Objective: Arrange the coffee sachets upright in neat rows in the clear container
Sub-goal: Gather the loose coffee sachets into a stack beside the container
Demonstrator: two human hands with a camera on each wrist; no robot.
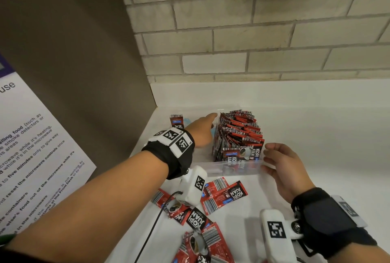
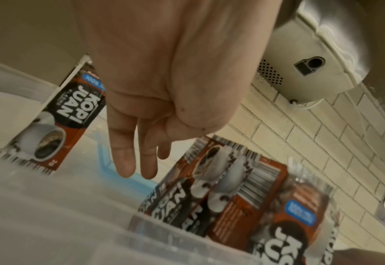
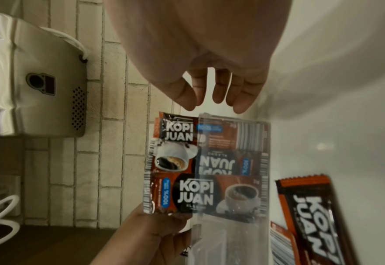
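Observation:
A clear container point(image 1: 213, 168) stands on the white counter. Its right part is packed with upright red and black coffee sachets point(image 1: 240, 134). My left hand point(image 1: 207, 121) reaches into the bare left part with its fingers point(image 2: 121, 161) straight, beside the packed sachets point(image 2: 221, 188), and holds nothing. One lone sachet point(image 1: 176, 121) stands at the far left point(image 2: 57, 125); whether it is inside the container I cannot tell. My right hand point(image 1: 272, 157) rests with loose fingers point(image 3: 241, 100) at the container's right front corner point(image 3: 212, 233).
Several loose sachets point(image 1: 213, 197) lie on the counter in front of the container. A brick wall point(image 1: 253, 41) runs behind it and a brown panel with a notice point(image 1: 42, 146) on the left. A blue plastic piece point(image 2: 121, 177) lies under my left fingers. A steel dispenser point(image 3: 28, 80) hangs on the wall.

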